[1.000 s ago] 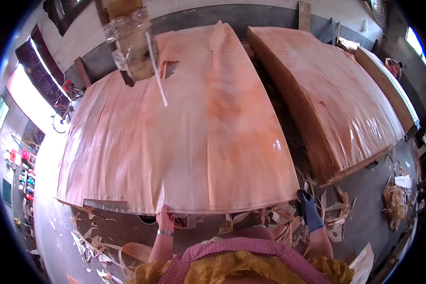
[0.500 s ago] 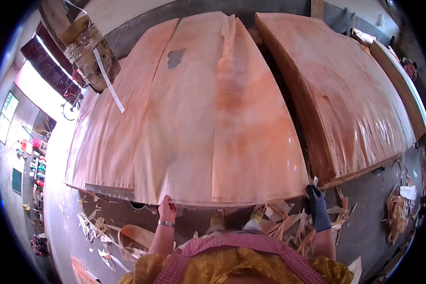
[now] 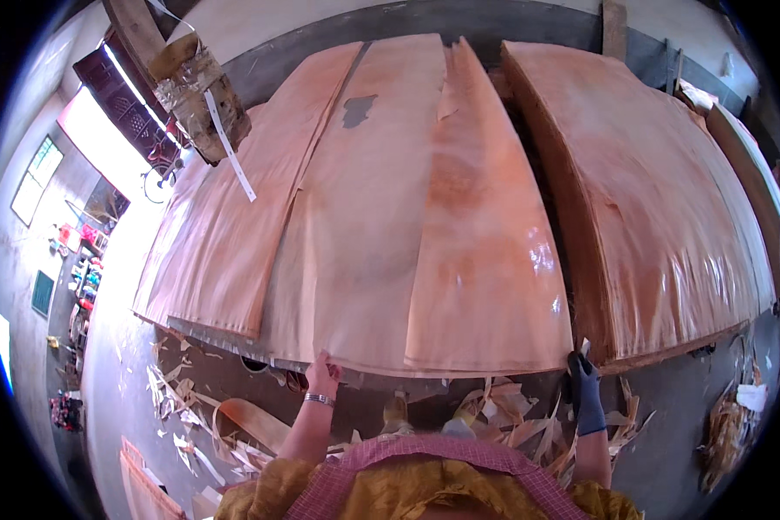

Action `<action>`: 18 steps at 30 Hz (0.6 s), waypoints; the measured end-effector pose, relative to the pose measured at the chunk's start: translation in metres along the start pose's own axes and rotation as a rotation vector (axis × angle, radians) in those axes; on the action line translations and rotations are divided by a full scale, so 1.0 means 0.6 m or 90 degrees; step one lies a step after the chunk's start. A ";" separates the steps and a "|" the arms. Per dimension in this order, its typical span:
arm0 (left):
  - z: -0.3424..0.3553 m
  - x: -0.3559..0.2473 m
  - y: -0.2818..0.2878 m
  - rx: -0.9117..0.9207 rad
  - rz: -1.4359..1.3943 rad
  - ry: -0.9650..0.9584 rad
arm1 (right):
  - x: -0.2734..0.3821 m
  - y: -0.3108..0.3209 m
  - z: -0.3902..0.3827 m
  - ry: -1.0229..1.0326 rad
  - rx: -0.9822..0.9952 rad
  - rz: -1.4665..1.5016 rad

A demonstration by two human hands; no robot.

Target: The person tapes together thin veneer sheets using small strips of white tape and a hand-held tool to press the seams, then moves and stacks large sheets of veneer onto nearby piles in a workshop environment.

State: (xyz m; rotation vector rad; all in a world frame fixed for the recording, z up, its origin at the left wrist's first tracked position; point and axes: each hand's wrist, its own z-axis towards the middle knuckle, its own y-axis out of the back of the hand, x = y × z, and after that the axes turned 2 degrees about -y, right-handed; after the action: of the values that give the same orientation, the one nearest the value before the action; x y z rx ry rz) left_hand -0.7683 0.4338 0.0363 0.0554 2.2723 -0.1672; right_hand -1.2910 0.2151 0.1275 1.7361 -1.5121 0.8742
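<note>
Head view: a large pale veneer sheet point(image 3: 425, 225) is held at its near edge, seemingly to keep it flat on the stack. The bare left hand point(image 3: 323, 375) pinches that edge at the sheet's near left; the dark-gloved right hand point(image 3: 583, 374) grips its near right corner, fingers closed. Two stacks are counted, the second stack point(image 3: 659, 208) right of the sheet, scraps point(image 3: 511, 416) below it

- My left hand point(image 3: 323, 376) grips the near edge of the top veneer sheet point(image 3: 390, 225).
- My gloved right hand point(image 3: 584, 381) holds its right corner.
- Scraps point(image 3: 503, 416) litter the floor point(image 3: 130, 364).
</note>
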 end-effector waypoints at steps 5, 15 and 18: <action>-0.021 0.005 -0.005 0.023 0.056 0.020 | 0.021 0.009 0.001 -0.012 -0.043 0.046; -0.115 0.051 -0.095 0.028 0.886 -0.856 | -0.076 0.051 0.085 0.142 -0.065 -0.066; -0.121 0.060 -0.154 0.136 1.086 -0.868 | -0.137 0.041 0.118 0.131 -0.075 -0.062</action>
State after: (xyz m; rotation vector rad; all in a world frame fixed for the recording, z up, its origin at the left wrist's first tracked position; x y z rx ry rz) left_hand -0.8551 0.3520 0.0648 1.3979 0.3530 0.3693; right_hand -1.3200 0.1986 0.0215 1.5698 -1.3080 0.8668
